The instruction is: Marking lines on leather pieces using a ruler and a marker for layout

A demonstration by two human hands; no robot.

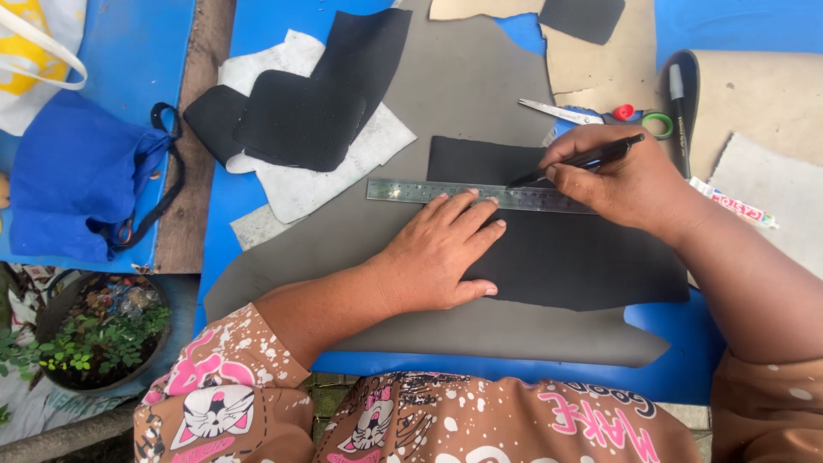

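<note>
My left hand (441, 253) lies flat, fingers spread, pressing a steel ruler (403, 190) onto a black textured sheet (574, 257). My right hand (630, 180) grips a black pen (591, 160) whose tip touches the black sheet at the ruler's upper edge. The black sheet rests on a larger grey sheet (463, 86) spread over a blue table (686, 369).
Cut black pieces (309, 111) lie on white scraps (300, 184) at the upper left. Scissors (600, 113), a marker (679, 111), a small tube (733, 204) and tan card (754, 94) sit at the right. A blue bag (73, 176) and a potted plant (99, 339) are at the left.
</note>
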